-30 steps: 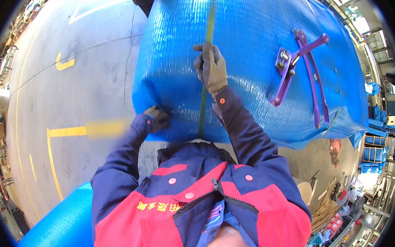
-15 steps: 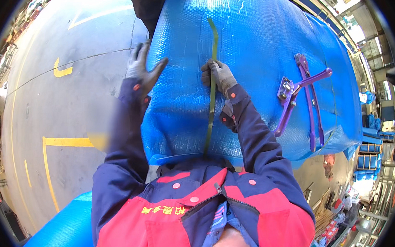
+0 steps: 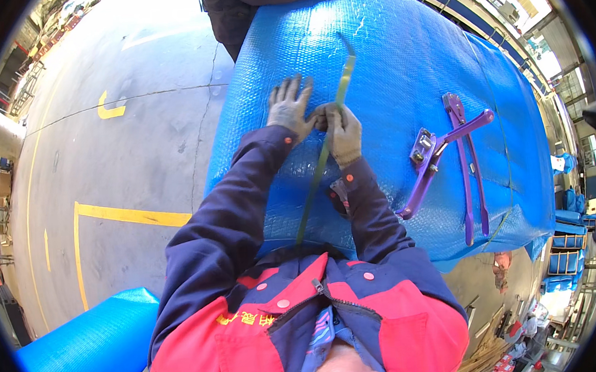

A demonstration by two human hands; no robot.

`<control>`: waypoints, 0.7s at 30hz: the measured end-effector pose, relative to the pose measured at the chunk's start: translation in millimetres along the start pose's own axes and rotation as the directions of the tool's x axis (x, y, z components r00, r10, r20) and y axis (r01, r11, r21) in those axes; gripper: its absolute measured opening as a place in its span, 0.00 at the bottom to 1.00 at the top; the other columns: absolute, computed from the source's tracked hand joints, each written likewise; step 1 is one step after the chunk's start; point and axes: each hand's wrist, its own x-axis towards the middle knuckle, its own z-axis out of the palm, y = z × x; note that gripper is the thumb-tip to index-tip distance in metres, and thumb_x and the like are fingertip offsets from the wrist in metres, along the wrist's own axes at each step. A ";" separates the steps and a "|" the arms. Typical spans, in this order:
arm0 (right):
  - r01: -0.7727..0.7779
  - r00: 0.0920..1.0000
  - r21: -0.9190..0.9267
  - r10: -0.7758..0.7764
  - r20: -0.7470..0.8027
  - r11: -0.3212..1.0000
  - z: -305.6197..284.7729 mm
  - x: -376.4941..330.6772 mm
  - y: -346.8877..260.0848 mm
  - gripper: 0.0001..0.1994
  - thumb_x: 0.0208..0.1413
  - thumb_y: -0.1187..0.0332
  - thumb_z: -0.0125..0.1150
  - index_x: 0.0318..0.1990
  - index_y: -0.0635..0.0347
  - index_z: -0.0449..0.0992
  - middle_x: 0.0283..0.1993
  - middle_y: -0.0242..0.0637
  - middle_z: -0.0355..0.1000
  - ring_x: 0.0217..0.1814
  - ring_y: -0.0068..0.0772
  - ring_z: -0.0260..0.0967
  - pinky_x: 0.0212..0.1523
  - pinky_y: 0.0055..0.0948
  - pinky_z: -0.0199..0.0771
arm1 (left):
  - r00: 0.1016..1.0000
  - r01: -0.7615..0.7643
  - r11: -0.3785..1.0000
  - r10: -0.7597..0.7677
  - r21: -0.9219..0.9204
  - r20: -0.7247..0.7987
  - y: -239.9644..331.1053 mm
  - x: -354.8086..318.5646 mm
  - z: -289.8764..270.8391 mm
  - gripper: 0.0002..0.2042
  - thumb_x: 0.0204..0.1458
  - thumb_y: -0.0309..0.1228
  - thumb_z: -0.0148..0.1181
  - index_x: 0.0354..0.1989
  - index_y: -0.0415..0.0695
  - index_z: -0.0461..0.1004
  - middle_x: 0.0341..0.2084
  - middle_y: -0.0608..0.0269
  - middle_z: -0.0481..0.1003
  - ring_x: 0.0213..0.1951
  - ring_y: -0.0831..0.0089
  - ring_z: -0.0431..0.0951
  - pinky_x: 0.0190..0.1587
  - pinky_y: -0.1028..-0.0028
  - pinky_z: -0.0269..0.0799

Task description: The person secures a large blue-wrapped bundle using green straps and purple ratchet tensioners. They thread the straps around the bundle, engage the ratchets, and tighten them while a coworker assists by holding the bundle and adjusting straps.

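Note:
My right hand (image 3: 343, 135), in a grey glove, pinches a green packing strap (image 3: 317, 174). The strap's free end stands up beyond the fingers, and its length runs down toward my waist over a large bundle wrapped in blue bubble sheeting (image 3: 400, 77). Just left of the strap, my gloved left hand (image 3: 291, 110) is spread over the sheeting, its fingers apart; whether the palm presses on it I cannot tell. To the right lie two purple hand tools on the wrap: a strapping tensioner with a lever (image 3: 418, 196) and a long-handled strap sealer (image 3: 466, 176).
At the bundle's far end stands another person in dark clothes (image 3: 229, 16), one gloved hand on it. A blue roll (image 3: 96, 345) lies at lower left. Grey floor (image 3: 139, 161) with yellow lines extends left. Another strap (image 3: 506, 153) crosses the bundle's right part.
My left hand has swung right from the bundle's left edge to beside the strap. My right hand, still pinching the strap, has shifted slightly. The other person's arm now shows at the far end.

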 end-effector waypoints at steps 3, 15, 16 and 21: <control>-0.142 0.978 -0.057 0.131 -0.162 0.988 -29.6 -5.0 3.2 0.16 0.75 0.63 0.53 0.41 0.66 0.80 0.34 0.34 0.78 0.31 0.21 0.72 0.33 0.26 0.76 | 0.997 -0.003 0.998 -0.001 0.056 0.080 27.7 11.6 35.8 0.35 0.67 0.53 0.48 0.79 0.51 0.54 0.77 0.48 0.54 0.78 0.45 0.51 0.78 0.43 0.34; -0.266 0.958 -0.018 0.263 -0.114 0.964 -55.4 5.8 3.8 0.18 0.74 0.58 0.54 0.39 0.65 0.81 0.28 0.35 0.76 0.27 0.26 0.72 0.30 0.30 0.74 | 0.999 -0.009 0.983 0.018 -0.184 0.047 41.7 71.6 17.2 0.42 0.65 0.66 0.42 0.78 0.47 0.54 0.75 0.45 0.58 0.77 0.46 0.54 0.77 0.45 0.42; -0.252 0.963 0.179 0.265 -0.052 0.951 -60.3 2.1 -1.2 0.19 0.74 0.57 0.54 0.39 0.66 0.81 0.29 0.34 0.75 0.28 0.25 0.71 0.29 0.30 0.73 | 0.998 0.013 0.986 -0.003 -0.168 0.057 48.1 63.4 32.1 0.41 0.66 0.64 0.43 0.80 0.48 0.52 0.77 0.45 0.56 0.77 0.44 0.53 0.78 0.46 0.39; -0.405 0.771 0.524 0.588 -0.245 0.749 -105.6 -27.6 -29.3 0.21 0.76 0.53 0.51 0.41 0.64 0.78 0.26 0.25 0.67 0.23 0.13 0.59 0.23 0.21 0.62 | 0.999 -0.024 0.965 0.012 -0.261 -0.048 34.2 58.0 77.8 0.39 0.65 0.61 0.46 0.79 0.50 0.54 0.77 0.44 0.54 0.77 0.42 0.52 0.78 0.47 0.38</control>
